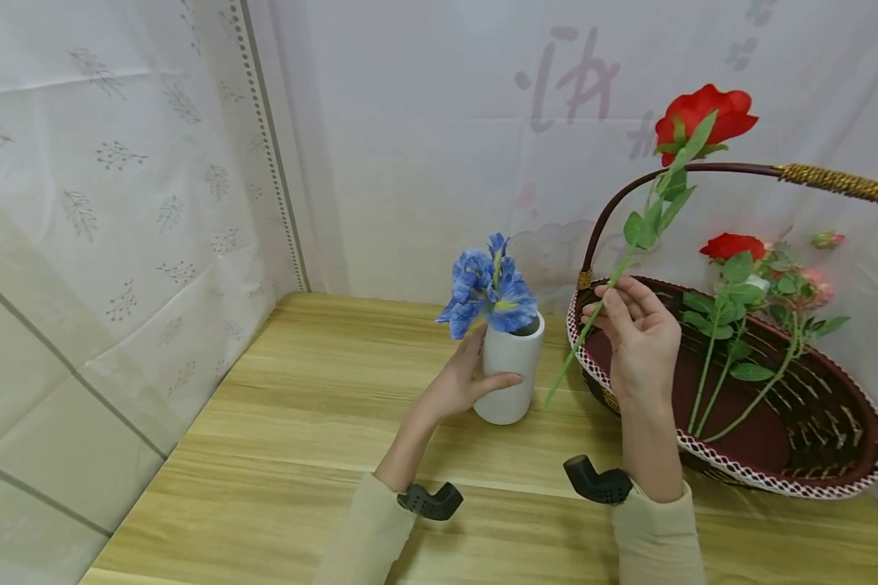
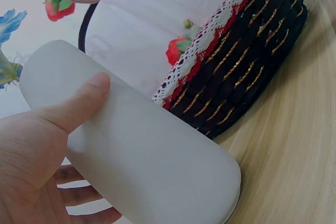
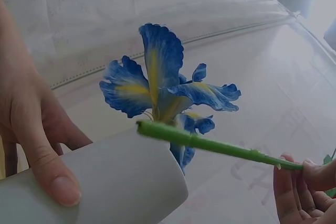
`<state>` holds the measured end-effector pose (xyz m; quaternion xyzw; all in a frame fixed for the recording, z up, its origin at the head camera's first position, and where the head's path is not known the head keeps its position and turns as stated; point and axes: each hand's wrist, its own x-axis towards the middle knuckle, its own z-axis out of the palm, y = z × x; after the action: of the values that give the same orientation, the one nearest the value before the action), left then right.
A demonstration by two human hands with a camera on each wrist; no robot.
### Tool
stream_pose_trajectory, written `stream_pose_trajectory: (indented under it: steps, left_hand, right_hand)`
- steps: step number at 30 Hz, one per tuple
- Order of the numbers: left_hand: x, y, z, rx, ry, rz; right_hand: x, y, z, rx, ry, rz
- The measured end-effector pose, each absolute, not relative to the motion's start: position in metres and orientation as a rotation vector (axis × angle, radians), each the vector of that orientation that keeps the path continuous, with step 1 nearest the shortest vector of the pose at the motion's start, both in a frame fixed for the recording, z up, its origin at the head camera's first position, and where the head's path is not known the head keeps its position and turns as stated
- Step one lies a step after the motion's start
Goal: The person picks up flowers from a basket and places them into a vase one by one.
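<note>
A white vase (image 1: 510, 370) stands upright on the table, with a blue iris (image 1: 492, 291) leaning out of its mouth. My left hand (image 1: 459, 382) grips the vase from its left side, thumb across the front and fingers behind. My right hand (image 1: 640, 341) pinches the green stem of a red rose (image 1: 706, 122) between thumb and fingers. The rose is tilted, its bloom up to the right and its bare stem end (image 3: 157, 130) low, to the right of the vase in the head view. In the right wrist view that end appears in front of the iris.
A dark woven basket (image 1: 812, 479) with lace trim stands on the right, its tall handle (image 1: 841, 183) arching above. Inside lie another red rose (image 1: 732, 245) and pink flowers (image 1: 815, 288) on long stems. Curtains hang behind and at the left of the wooden table (image 1: 293, 455).
</note>
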<state>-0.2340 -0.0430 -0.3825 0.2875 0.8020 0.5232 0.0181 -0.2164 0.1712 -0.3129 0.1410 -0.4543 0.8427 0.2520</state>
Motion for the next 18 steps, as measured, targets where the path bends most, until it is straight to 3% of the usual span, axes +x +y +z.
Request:
stream_pose_trajectory:
  steps: [18]
  left_hand:
    - [-0.234, -0.0428, -0.3821, 0.91, 2.504, 1.624]
  right_hand:
    - [-0.2211, 0.1656, -0.3103, 0.445, -1.025, 2.15]
